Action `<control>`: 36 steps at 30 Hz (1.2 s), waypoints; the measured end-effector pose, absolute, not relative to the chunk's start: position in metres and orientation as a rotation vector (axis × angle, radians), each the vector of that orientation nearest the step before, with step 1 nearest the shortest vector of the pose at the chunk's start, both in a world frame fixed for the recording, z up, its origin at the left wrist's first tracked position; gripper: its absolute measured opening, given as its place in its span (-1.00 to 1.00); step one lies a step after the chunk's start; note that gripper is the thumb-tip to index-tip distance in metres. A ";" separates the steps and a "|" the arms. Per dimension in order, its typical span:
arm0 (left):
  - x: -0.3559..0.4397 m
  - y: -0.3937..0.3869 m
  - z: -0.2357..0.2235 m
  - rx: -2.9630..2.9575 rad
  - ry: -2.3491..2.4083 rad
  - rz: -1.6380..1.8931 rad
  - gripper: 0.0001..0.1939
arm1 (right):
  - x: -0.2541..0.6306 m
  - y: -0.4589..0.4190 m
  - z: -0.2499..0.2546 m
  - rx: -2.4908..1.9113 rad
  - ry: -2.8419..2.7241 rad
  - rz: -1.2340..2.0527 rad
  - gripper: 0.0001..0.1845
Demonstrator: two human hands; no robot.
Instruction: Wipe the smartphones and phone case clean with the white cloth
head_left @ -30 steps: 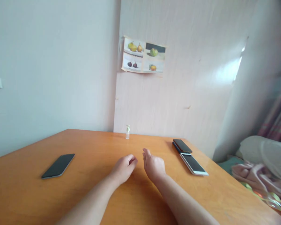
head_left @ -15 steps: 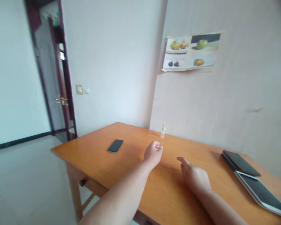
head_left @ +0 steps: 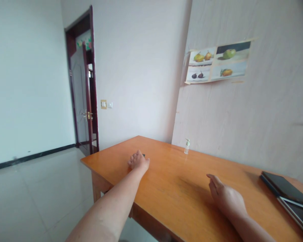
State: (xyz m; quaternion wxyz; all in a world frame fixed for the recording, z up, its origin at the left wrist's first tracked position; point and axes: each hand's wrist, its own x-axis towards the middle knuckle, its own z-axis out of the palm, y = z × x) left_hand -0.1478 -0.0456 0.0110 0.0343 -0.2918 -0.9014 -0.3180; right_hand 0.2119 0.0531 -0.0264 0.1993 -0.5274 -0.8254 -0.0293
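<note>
My left hand [head_left: 138,161] reaches to the far left part of the wooden table and covers the smartphone. Only a dark corner of the smartphone [head_left: 143,155] shows beside the fingers. The fingers look loosely bent and apart, with the thumb out to the right; whether they touch the phone is hidden. Over the right half of the table is my right hand [head_left: 227,198], holding nothing that I can see. Its forefinger points forward, and the other fingers are partly hidden below the hand.
A small clear pump bottle [head_left: 187,147] stands near the table's back edge. At the right lie a dark flat case [head_left: 285,188] and a white-edged tablet [head_left: 299,211]. Fruit pictures [head_left: 218,62] hang on the wall. A door [head_left: 80,97] stands ajar at the left.
My left hand has moved left from the table's middle onto the smartphone, which was uncovered before. My right hand keeps much the same pose. The view has shifted left.
</note>
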 end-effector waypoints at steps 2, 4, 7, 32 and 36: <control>-0.161 -0.053 0.008 -0.831 -2.810 -0.892 -0.28 | 0.211 0.051 -0.024 -1.468 -2.319 -0.078 -0.49; -0.169 -0.057 0.005 -0.823 -2.831 -0.824 -0.28 | 0.211 0.049 -0.021 -1.469 -2.320 -0.078 -0.48; -0.177 -0.059 0.001 -0.854 -2.840 -0.761 -0.37 | 0.210 0.046 -0.017 -1.486 -2.306 -0.077 -0.49; 0.005 -0.020 -0.008 -2.182 -2.253 -1.098 -0.48 | 0.222 0.066 -0.022 -1.199 -1.845 0.257 -0.45; 0.014 -0.022 -0.014 -2.268 -2.182 -1.049 -0.48 | 0.218 0.065 -0.021 -1.139 -1.804 0.330 -0.42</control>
